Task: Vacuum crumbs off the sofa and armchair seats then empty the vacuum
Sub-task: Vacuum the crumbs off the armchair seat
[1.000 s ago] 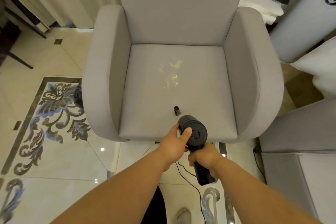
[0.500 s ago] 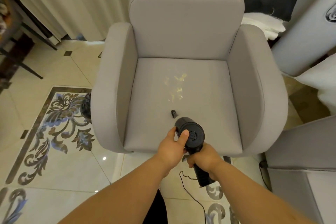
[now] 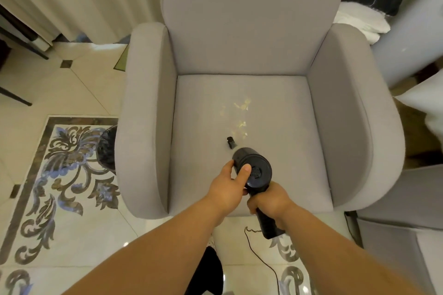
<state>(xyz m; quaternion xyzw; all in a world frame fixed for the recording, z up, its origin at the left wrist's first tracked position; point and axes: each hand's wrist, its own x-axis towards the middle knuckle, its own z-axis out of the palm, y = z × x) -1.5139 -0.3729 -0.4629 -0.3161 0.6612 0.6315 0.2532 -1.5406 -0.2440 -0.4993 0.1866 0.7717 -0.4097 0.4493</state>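
Head view, looking down over both forearms. Right hand (image 3: pixel 268 201) wrapped round the black handle of the handheld vacuum (image 3: pixel 254 171), fingers curled tight on it; the handle's lower end sticks out below the fist, with a thin black cord (image 3: pixel 266 261) trailing from there to the floor. Left hand (image 3: pixel 227 187) cups the side of the round motor body, thumb laid across its rear face, fingers curled round the far side, so both hands grip the one tool. Vacuum points away from the person and down; its narrow nozzle (image 3: pixel 230 142) rests at or just above the seat cushion, contact not certain from this angle. Crumbs (image 3: pixel 241 115), pale yellow flakes, lie scattered on the armchair seat (image 3: pixel 203 139) just beyond the nozzle tip, the nearest ones just beside it, the rest strung out toward the backrest. Judgement: armchair pass only starting, since the patch looks intact. Sofa state not shown; only grey upholstery at the right edge, which may be it. Emptying the vacuum is plainly left to do. A dark bin with a black liner (image 3: pixel 106 148) stands on the patterned tile floor (image 3: pixel 60 175), just beside the chair's left arm, a likely place for emptying.
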